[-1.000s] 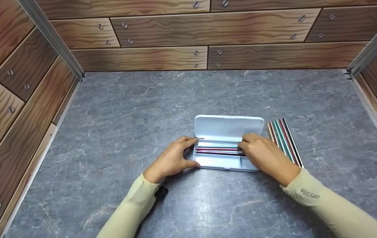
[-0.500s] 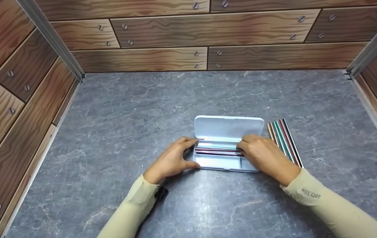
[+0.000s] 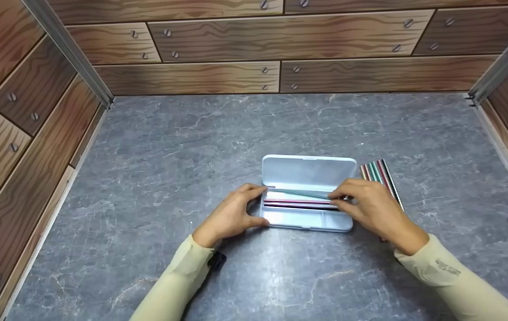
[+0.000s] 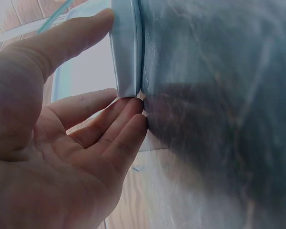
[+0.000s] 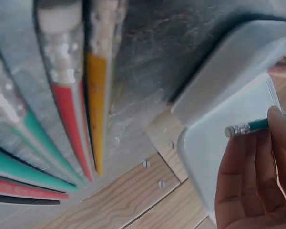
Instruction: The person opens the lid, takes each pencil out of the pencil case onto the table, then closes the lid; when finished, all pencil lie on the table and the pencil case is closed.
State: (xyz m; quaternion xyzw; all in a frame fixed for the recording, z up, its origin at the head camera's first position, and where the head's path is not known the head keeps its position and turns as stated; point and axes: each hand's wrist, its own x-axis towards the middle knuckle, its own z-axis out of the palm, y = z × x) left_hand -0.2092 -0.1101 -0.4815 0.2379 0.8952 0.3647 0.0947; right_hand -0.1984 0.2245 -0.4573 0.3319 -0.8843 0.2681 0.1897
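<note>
A light-blue plastic pencil case [image 3: 296,219] lies on the table with its lid [image 3: 308,171] raised at the back. My left hand [image 3: 231,214] grips its left end, thumb at the near corner and fingers at the far one. With thumb and fingertips, my right hand [image 3: 372,209] pinches a green pencil [image 3: 301,193] near its eraser end, which shows in the right wrist view. That pencil slants across the back of the case, over the tray. Several pencils [image 3: 296,205], pink and dark among them, lie lengthwise in the case.
Right of the case, partly behind my right hand, lies a row of pencils [image 3: 381,174] in green, red, black and yellow. Erasers top them, as on the red pencil [image 5: 69,109]. Wood-patterned walls [image 3: 218,80] bound the grey marbled table [image 3: 182,142] at back and sides.
My right hand has drawn back to the right from low inside the case and now pinches the green pencil at a slant. The left hand stays at the case's left end.
</note>
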